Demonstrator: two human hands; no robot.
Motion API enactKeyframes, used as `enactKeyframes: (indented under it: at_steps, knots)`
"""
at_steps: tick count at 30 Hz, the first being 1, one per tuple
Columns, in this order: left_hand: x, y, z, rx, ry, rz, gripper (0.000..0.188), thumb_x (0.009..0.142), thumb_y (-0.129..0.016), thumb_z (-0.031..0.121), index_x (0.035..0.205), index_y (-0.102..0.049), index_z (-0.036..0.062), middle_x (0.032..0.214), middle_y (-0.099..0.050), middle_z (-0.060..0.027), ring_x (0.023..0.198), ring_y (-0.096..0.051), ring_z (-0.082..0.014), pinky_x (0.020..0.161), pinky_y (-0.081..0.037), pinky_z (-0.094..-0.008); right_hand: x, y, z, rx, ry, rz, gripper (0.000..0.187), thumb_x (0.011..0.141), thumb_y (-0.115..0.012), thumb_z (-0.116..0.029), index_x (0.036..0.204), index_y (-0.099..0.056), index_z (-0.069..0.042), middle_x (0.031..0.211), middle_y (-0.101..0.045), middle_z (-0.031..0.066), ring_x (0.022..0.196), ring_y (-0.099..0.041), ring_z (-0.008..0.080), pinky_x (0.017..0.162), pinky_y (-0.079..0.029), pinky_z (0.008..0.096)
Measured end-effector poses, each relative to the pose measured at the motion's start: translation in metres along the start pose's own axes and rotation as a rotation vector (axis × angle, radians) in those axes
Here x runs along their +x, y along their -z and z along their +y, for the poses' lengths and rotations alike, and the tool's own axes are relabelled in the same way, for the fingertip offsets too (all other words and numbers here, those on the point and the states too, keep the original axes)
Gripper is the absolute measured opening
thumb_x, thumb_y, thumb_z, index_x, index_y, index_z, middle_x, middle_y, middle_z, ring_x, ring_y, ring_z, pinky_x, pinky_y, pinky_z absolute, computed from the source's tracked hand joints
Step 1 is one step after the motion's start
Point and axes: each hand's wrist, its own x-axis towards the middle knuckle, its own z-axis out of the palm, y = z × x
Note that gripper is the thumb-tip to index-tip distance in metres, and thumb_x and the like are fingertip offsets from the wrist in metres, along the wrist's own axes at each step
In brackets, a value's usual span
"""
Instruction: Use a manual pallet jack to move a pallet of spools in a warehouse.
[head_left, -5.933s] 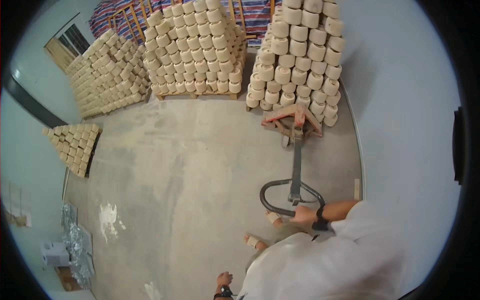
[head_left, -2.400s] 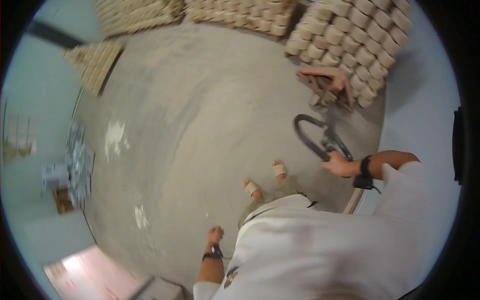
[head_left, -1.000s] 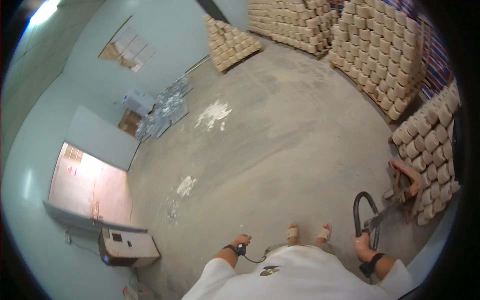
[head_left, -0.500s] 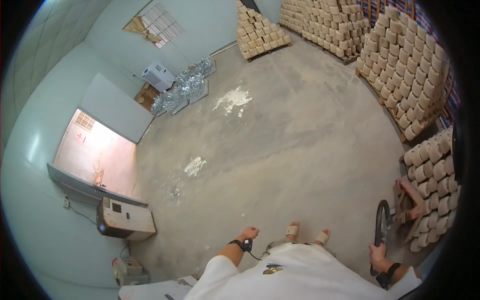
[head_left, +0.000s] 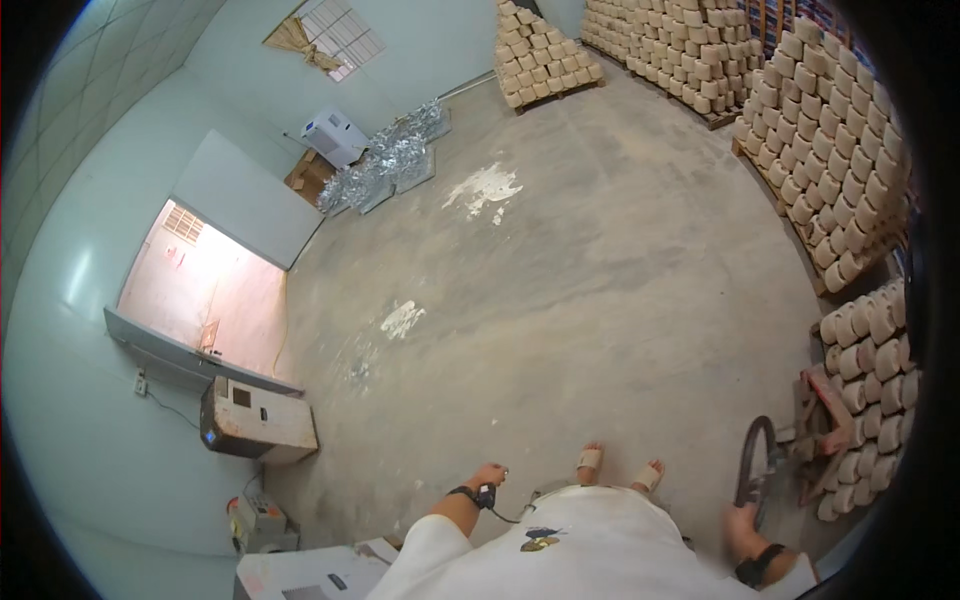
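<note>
We stand by the near edge of the floor [head_left: 600, 270], wearing light sandals [head_left: 590, 458]. Our right hand [head_left: 741, 528], a little blurred, is wrapped around the lower part of the black loop handle [head_left: 746, 468]. That handle belongs to a red pallet truck [head_left: 826, 410], which sits near the floor's right edge, toward the near right corner. Its worn frame is right by a stack of cream rolls [head_left: 870, 375]; we cannot tell whether the two touch.

Our left hand [head_left: 489, 473] is held out in front of us, left of our feet and well apart from the handle. Its fingers are curled in, and we cannot tell whether they hold anything. Both wrists wear black bands, and a thin cable [head_left: 503, 517] runs from the left one toward our white shirt [head_left: 600, 545].

Farther along the right edge we see a taller stack [head_left: 825, 150] on a wooden pallet, with a wide stack [head_left: 680, 50] beyond it and a smaller stack [head_left: 540, 60] by the far edge. Silver foil [head_left: 385, 165] lies near the far left corner, beside a white machine [head_left: 336, 137] and a brown box [head_left: 310, 178]. Along the left edge are a bright doorway [head_left: 205, 290] and a stained, boxy machine [head_left: 260, 420].
</note>
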Motion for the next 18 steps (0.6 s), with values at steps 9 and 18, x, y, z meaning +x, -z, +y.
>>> enactKeyframes:
  at_steps: [9, 18]
  knots:
    - [-0.004, 0.016, 0.023, 0.078, -0.144, 0.073, 0.045, 0.080, -0.055, 0.038, 0.107, -0.068, 0.0043, 0.093, -0.071, -0.0105, 0.086, -0.067, -0.0239, 0.081, -0.051, -0.0363, 0.069, -0.093, 0.080, -0.164, 0.137, 0.130, 0.016, 0.078, -0.064, -0.014, 0.082, -0.052, -0.005, 0.055, -0.046, 0.0043, 0.042, -0.047, 0.0205, 0.046, -0.039, 0.0380]
    - [0.012, 0.010, 0.038, 0.008, -0.197, 0.129, 0.045, 0.081, -0.055, 0.038, 0.106, -0.068, 0.0030, 0.093, -0.071, -0.0115, 0.091, -0.067, -0.0256, 0.083, -0.051, -0.0375, 0.055, -0.013, 0.053, -0.133, 0.125, 0.109, 0.015, 0.076, -0.065, -0.012, 0.080, -0.054, -0.003, 0.053, -0.048, 0.0041, 0.044, -0.051, 0.0221, 0.042, -0.042, 0.0395]
